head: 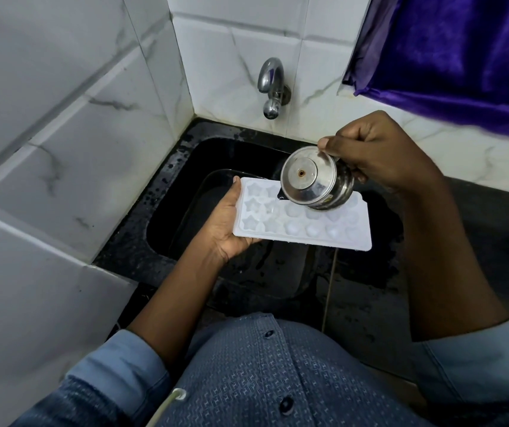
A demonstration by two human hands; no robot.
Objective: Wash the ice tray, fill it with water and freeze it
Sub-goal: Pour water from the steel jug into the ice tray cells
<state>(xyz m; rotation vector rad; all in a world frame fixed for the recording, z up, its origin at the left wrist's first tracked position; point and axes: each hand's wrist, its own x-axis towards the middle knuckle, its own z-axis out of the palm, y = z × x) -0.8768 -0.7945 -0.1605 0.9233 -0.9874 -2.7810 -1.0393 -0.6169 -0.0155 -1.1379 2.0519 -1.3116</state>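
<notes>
the white ice tray (302, 221) was held level above the black sink (166, 217), over the sink's near right part. the left hand (227, 226) gripped the tray's left short end, thumb pressed along the top edge at the far corner and the other fingers curled underneath, mostly hidden by the tray. star-shaped moulds sat at that left end; rounder moulds filled the rest.

the right hand (379, 152) was above the tray's far right side, closed around a small steel cup (316, 180). the thumb lay pressed on the cup's upper wall and the remaining fingers wrapped around its far side. the cup was tipped steeply, its bottom facing the camera and its mouth turned down toward the tray, and its lower edge overlapped the far row of moulds. whether water was running out could not be told.

a chrome tap (271, 87) stood out from the tiled wall beyond the sink. a purple cloth (450, 53) hung to the right of the tap, well apart from the sink.
</notes>
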